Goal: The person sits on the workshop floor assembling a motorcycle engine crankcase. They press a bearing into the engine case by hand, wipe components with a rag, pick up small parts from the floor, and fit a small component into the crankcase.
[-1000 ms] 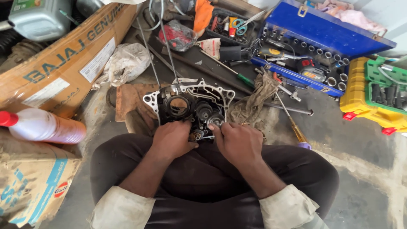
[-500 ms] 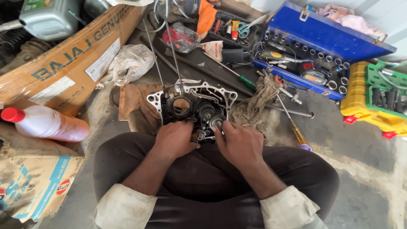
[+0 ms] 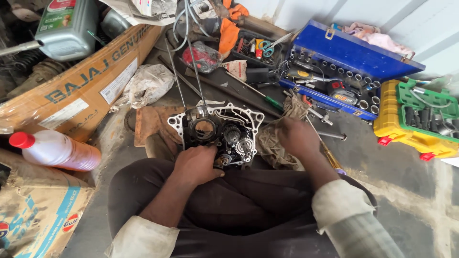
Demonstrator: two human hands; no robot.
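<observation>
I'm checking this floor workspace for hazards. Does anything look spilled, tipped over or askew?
The red-capped bottle lies on its side on the floor, left of the engine case; no spill shows. Loose tools are scattered around the open blue socket case. Nothing looks broken.

A grey concrete floor [image 3: 406,191] is seen, on which an engine case [image 3: 217,131], 1 blue socket box [image 3: 344,71], a yellow tool case [image 3: 411,122], a cardboard carton [image 3: 81,86], a pink bottle [image 3: 57,150] and what may be a rag [image 3: 277,138] are laid.

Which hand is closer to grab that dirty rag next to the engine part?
Probably the right hand: it already rests on the rag, beside the engine case. The left hand sits at the case's near edge, by the gears.
</observation>
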